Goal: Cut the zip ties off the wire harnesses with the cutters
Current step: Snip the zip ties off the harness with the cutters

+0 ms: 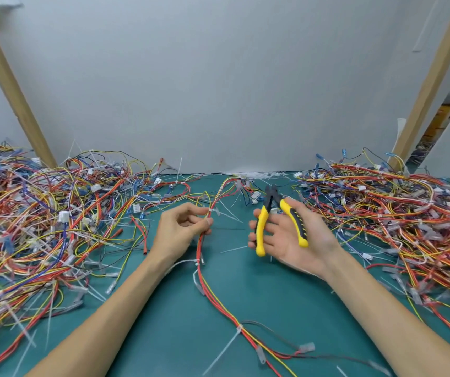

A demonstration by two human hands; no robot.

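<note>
Limp red-and-yellow wire harness (199, 247) pinched in left hand (180, 229) beside white zip tie (210, 210); right hand (291, 243) loosely cradles yellow-handled cutters (271, 200).

On the green worktop (164, 322), the left hand (183, 229) pinches a red-and-yellow wire harness (199, 248) just below a white zip tie (214, 212). The right hand (297, 240), palm up, holds the yellow-handled cutters (271, 198) (handles spread, tips seemingly parted). Tangled wires flank them: left heap (41, 213), right heap (395, 208).
</note>
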